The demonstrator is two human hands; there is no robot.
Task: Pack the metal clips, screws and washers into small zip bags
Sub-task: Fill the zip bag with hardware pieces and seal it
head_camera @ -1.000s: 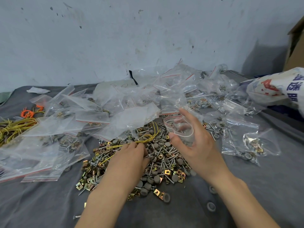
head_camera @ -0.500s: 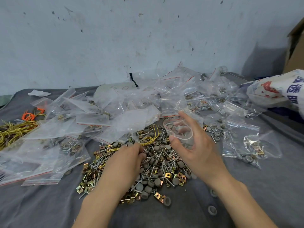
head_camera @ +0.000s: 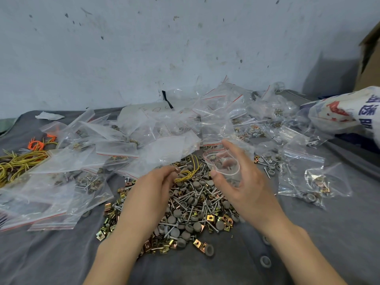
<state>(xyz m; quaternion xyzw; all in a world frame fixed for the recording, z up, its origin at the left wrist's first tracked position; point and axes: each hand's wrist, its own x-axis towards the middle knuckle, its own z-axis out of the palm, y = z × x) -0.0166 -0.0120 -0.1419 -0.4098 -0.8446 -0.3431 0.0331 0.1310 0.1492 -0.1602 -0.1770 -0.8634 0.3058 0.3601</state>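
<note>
A heap of loose hardware lies on the grey cloth: gold metal clips, silver screws and grey round washers. My right hand holds a small clear zip bag with its mouth spread open above the heap's far right side. My left hand is raised just above the heap, its fingertips pinching a small piece close to the bag's mouth; the piece is too small to name.
Many clear zip bags, some filled, cover the cloth behind and left. A filled bag lies at right. Yellow and orange wire ties sit far left. A printed white sack and a cardboard box stand at right.
My left hand has lifted off the heap with a small piece pinched in its fingertips and moved toward the bag. My right hand keeps holding the bag open.
</note>
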